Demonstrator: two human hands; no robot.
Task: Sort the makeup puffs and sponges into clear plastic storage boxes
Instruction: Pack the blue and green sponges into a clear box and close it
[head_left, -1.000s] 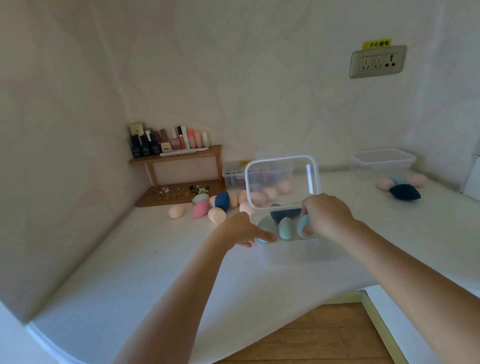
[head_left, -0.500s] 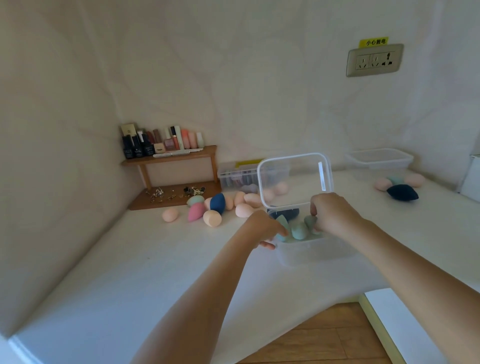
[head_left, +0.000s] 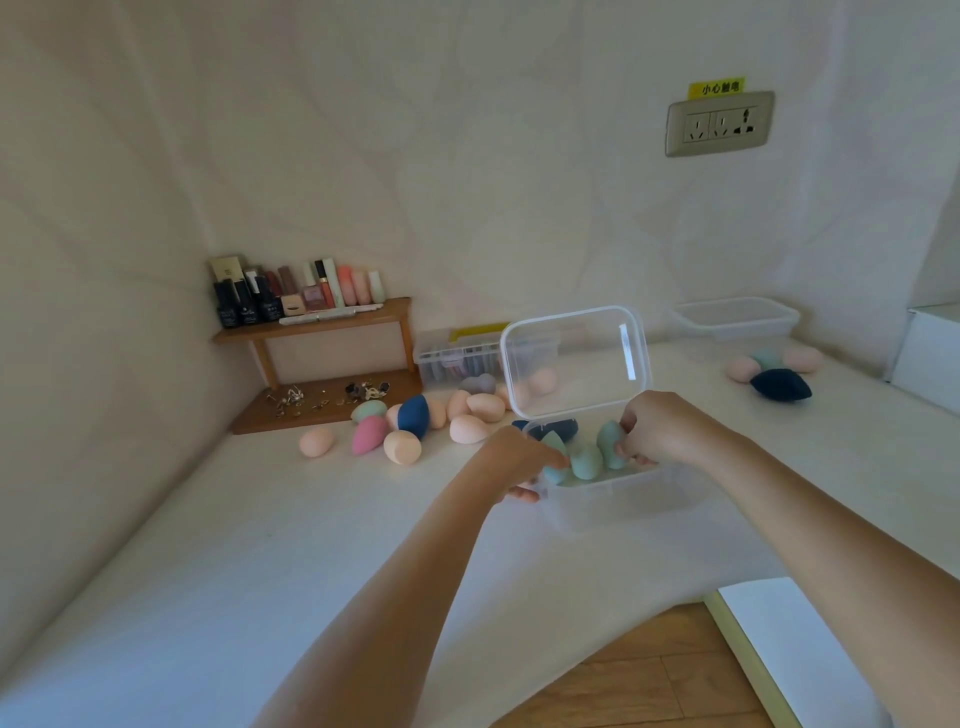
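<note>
Sponges are what both hands are busy with, down in the clear box (head_left: 623, 501) that sits on the table (head_left: 260, 545) a little right of the middle, its hinged lid (head_left: 574, 358) thrown back and standing up on the far side. The right hand (head_left: 660, 428) has its fingers curled round a teal sponge (head_left: 608, 441) at the right end of the box. That sponge stands on end, long axis near upright, tip up and leaning slightly left. A second teal sponge (head_left: 586, 461) stands touching it on its left. The left hand (head_left: 514, 460) is at the near left corner, fingertips reaching in to a third teal one. Whether it pinches that sponge, grips the rim, or only touches, I cannot tell. The two hands are apart, one at each end of the box.

From where I stand, the held sponge looks to belong to the right hand alone; it lies directly under those fingers, and seating it seems a matter of pressing straight down.

Behind the teal row a dark blue sponge (head_left: 558, 428) lies against the far wall of the box. Loose peach sponges (head_left: 483, 407) lie far and left, nearer the left hand. A wooden shelf (head_left: 311, 332) fills the far left corner; a second box (head_left: 735, 317) sits far right.
</note>
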